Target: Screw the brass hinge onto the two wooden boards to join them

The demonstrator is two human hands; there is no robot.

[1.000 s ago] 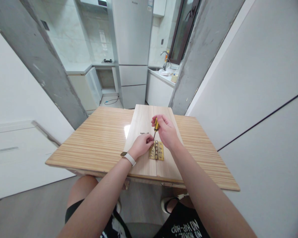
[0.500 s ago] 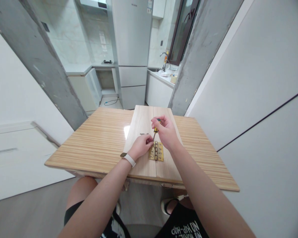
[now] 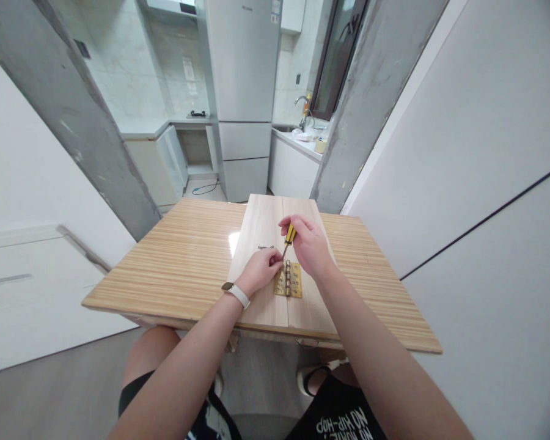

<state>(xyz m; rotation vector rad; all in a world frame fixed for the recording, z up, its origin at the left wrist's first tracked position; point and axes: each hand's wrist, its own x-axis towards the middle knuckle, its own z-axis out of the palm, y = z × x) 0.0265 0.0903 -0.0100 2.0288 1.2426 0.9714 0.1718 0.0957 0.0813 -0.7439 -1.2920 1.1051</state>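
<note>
Two pale wooden boards (image 3: 261, 287) lie side by side on a striped table (image 3: 178, 263), a brass hinge (image 3: 289, 280) across their seam. At the hinge's top, the right hand (image 3: 308, 244) grips a yellow-handled screwdriver (image 3: 288, 239) tilted tip-down, while the left hand (image 3: 259, 269) pinches closed beside the tip.
</note>
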